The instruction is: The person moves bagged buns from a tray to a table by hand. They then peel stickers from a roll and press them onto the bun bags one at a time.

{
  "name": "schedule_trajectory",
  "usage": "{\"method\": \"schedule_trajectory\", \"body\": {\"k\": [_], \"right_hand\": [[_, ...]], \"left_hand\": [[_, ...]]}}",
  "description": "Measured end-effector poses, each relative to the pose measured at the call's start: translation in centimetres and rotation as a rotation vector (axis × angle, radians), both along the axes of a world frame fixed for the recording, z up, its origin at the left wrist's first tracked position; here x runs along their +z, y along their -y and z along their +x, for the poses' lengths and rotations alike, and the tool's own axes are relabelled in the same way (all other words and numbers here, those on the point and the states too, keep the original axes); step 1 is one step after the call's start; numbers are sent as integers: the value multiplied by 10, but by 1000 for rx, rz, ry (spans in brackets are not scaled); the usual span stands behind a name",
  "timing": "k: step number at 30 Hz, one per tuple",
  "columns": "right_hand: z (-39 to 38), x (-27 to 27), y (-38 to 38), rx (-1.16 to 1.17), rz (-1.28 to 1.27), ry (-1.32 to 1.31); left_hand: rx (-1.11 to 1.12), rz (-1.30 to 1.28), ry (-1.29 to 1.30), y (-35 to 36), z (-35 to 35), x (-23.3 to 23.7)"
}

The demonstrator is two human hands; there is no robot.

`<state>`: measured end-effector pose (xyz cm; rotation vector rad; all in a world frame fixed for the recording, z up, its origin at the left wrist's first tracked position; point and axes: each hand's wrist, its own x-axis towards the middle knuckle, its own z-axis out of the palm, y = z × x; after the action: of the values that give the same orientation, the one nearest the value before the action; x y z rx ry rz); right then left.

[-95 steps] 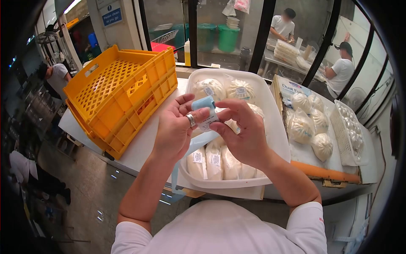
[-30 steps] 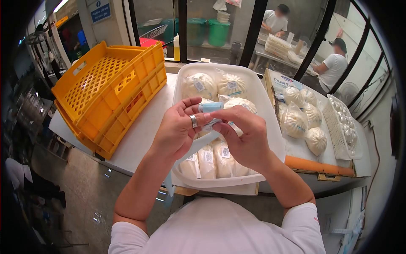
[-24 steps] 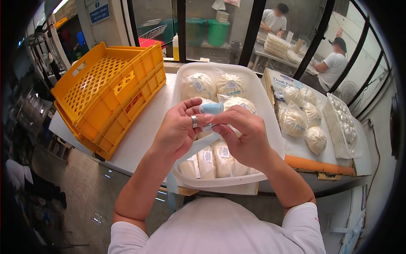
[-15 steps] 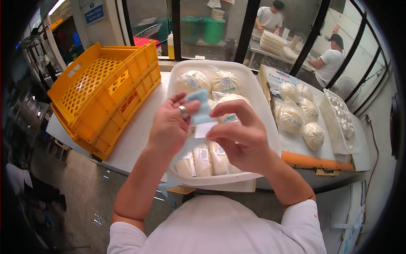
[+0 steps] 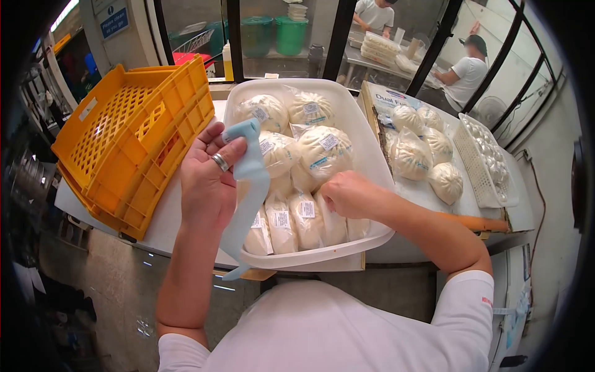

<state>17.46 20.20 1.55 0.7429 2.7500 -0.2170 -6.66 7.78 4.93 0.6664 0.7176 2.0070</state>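
A pale blue strip of label backing [image 5: 251,164] hangs in a long curl from my left hand [image 5: 214,170], pinched between thumb and fingers left of the white tub [image 5: 379,180]. My right hand [image 5: 353,195] is closed, its fingertips down on a wrapped bun [image 5: 333,224] at the tub's lower right; anything between those fingers is hidden. Wrapped long buns with white labels [image 5: 282,220] stand in a row at the tub's near end. Large round wrapped buns, such as one labelled bun [image 5: 325,152], fill the middle and far end.
Yellow crates [image 5: 139,142] stand at the left. On the right, more wrapped buns [image 5: 412,155] lie near a printed box [image 5: 387,98], beside a white basket of small wrapped items [image 5: 489,161]. Two people [image 5: 468,74] [image 5: 374,15] are behind the window.
My hands have moved apart. My left hand has gone left with the blue strip; my right hand has left the strip and come down onto the long buns. The white label piece no longer shows.
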Motion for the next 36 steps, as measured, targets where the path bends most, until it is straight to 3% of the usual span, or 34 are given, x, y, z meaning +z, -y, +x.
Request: {"method": "schedule_trajectory", "body": {"k": [3,6,9,12,17,23,26,28,29,32,33,36], "right_hand": [[2,-8,-3,-86,223,-199],[-5,11,-2,-205,268,-207],[-13,28,-8,-321,-488,-893],[-28,70,33,-252,-1003,-1280],[-40,74,60,-263,-997,-1397],[-25,78,66,-261,-1351,-1431],[-23,83,68,-433,-1548,-1559],[-21,74,57,-537,-1516,-1499],[-20,69,52,-588,-1499,-1469],[-22,62,45,-549,-1053,-1139],[-27,60,45,-501,-807,-1275],[-25,81,52,-211,-552,-1616]], "left_hand": [[-1,-12,-46,0,10,1],[41,-38,-167,5,20,5],[141,-60,-345,10,30,8],[201,55,-517,11,41,1],[209,177,-710,13,42,-2],[230,202,-705,18,33,1],[236,246,-786,17,21,0],[270,345,-818,15,15,4],[232,307,-705,16,16,8],[160,178,-466,23,21,25],[164,129,-452,23,21,29],[199,62,-434,20,27,36]]}}
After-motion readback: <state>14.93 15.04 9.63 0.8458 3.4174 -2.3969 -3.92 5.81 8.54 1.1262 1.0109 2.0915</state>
